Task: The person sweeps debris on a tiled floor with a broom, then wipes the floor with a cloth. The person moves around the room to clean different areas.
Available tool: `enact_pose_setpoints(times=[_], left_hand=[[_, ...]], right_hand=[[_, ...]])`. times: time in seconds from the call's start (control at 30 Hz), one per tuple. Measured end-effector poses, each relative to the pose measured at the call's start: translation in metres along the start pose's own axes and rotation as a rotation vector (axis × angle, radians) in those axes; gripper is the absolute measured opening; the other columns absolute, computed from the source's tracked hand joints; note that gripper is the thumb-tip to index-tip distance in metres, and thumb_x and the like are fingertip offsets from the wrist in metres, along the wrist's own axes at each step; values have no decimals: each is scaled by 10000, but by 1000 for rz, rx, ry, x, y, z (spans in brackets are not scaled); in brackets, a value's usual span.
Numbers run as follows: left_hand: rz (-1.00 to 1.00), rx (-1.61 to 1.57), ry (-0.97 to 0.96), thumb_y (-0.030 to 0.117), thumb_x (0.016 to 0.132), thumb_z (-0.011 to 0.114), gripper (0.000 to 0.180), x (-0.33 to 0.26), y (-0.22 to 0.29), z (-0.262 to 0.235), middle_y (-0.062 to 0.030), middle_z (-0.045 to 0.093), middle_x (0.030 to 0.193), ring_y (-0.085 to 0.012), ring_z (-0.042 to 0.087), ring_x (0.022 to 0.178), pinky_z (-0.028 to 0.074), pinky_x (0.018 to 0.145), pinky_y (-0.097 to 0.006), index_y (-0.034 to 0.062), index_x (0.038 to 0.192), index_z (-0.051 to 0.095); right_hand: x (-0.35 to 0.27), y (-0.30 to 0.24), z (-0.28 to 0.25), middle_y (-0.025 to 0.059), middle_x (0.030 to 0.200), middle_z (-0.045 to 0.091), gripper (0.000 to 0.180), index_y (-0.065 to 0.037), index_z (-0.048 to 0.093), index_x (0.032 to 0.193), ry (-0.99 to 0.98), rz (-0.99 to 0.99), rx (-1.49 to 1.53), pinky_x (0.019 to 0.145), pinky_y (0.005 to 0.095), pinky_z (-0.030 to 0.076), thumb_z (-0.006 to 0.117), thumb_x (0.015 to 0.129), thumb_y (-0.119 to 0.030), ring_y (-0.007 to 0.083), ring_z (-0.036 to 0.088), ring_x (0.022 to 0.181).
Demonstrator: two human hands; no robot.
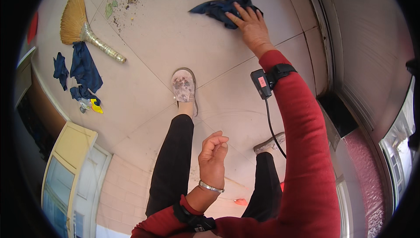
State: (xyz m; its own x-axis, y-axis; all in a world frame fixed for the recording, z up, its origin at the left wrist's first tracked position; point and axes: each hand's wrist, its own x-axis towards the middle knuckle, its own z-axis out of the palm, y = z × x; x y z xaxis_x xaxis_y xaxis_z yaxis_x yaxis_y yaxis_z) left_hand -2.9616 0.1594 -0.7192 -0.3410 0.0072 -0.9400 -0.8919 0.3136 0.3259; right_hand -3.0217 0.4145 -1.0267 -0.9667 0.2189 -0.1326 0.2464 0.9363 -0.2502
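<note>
Two dark blue rags lie crumpled on the pale tiled floor at the far left, with a small yellow scrap just beside them. Above them rests a straw broom, its silver-wrapped handle pointing right, and near its bristles sits a scatter of swept dirt and debris. Toward the middle, a worn slipper stands on the tiles below a black trouser leg. The left hand hangs in the air over the legs — fingers loosely curled, holding nothing, a silver bangle at the wrist. Further right, the right hand reaches out in a red sleeve, fingers spread flat and pressing down on a dark blue cloth bunched on the floor — well apart from the rags at the left. A black wrist-strapped device with a cable sits on that forearm.
</note>
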Motion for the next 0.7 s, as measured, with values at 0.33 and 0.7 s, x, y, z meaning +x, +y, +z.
enact_pose_setpoints(times=[0.33,0.7], left_hand=[[5,121,-35,99,946,542,122,-14,-34,21,-33,550,1285,-109,508,1066,399,970,-322,90,1011,645],[102,166,-93,92,951,544,150,-48,-85,68,-69,494,1375,-135,543,1110,405,990,-329,95,1069,636]], right_hand=[[-358,75,24,411,1481,143,774,-6,207,1510,-131,1238,228,1144,462,265,618,858,-71,516,282,1357],[-249,-80,-3,99,1271,596,499,-179,689,1155,59,513,709,1062,416,370,554,753,85,320,502,1225]])
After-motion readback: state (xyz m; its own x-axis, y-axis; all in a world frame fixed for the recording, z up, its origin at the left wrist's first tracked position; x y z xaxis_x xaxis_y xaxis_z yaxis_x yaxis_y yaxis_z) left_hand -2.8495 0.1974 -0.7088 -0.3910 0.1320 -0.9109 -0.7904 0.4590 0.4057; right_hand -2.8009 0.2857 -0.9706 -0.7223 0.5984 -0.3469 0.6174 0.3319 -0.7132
